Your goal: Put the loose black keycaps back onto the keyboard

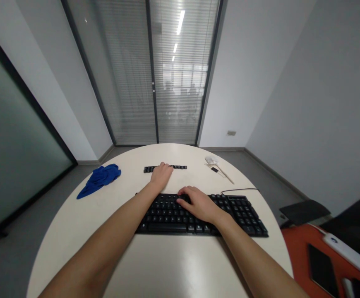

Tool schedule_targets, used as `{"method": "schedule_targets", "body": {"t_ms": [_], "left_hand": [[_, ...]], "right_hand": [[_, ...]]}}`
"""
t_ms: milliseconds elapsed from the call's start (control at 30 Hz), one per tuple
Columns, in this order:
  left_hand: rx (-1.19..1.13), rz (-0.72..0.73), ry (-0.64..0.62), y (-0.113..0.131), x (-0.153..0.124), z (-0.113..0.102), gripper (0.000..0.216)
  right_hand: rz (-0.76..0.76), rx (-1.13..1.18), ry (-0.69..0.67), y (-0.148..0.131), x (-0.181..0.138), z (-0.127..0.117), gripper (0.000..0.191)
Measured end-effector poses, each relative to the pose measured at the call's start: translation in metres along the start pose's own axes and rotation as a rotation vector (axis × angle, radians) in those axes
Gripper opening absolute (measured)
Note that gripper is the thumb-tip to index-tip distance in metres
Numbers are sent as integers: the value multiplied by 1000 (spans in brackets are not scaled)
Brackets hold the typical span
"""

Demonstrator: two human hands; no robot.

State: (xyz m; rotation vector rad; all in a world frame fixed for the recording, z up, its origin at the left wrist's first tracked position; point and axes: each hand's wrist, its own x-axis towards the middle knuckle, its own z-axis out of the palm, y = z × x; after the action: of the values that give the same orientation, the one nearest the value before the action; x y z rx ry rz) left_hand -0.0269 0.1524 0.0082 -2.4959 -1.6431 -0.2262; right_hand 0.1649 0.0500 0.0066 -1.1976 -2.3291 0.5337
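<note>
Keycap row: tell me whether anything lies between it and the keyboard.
Nothing visible does. The keycap row lies beyond the keyboard with bare table between; the left hand rests on the row, the right hand on the keys.

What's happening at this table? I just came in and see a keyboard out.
A person sits at a round white table. The left hand reaches past the keyboard and rests on a row of loose black keycaps. The right hand lies on the keyboard, fingers on its upper rows. A blue cloth lies to the left, and small tools lie to the right.
</note>
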Motion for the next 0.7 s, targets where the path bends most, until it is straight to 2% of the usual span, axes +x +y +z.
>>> {"method": "schedule_targets", "body": {"t_ms": [467, 700], "left_hand": [[-167, -71, -16, 2, -9, -9, 25], [-444, -56, 23, 2, -43, -27, 21]], "right_hand": [[-4, -1, 1, 2, 0, 0, 20], [-42, 6, -4, 5, 2, 0, 19]]}}
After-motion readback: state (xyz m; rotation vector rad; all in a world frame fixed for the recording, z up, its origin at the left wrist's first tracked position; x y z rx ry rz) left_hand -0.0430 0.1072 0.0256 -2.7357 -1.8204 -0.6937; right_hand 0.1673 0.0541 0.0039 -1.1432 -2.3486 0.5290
